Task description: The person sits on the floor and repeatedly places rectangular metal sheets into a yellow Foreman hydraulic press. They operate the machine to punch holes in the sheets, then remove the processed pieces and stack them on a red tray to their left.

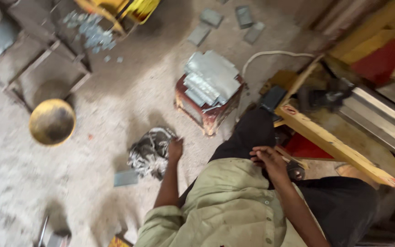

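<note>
grey, crumpled rag [151, 152] lies on the dusty floor [19, 183], and the person's left hand [175, 149] reaches down to its right edge, fingers curled onto the cloth; whether the grip is closed on it i cannot tell. the right hand [269, 161] rests on the dark trousers [248, 132], loosely bent, holding nothing i can see. just beyond the rag stands a red stool [206, 112] stacked with grey metal plates [212, 77]; a yellow bowl [52, 121] sits well apart to the left.

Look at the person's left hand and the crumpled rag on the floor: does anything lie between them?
Nothing visible does. The left hand is already at the right edge of the crumpled grey rag, which lies on the dusty floor. Blur hides whether the fingers actually grip it. The right hand rests on the lap.
</note>
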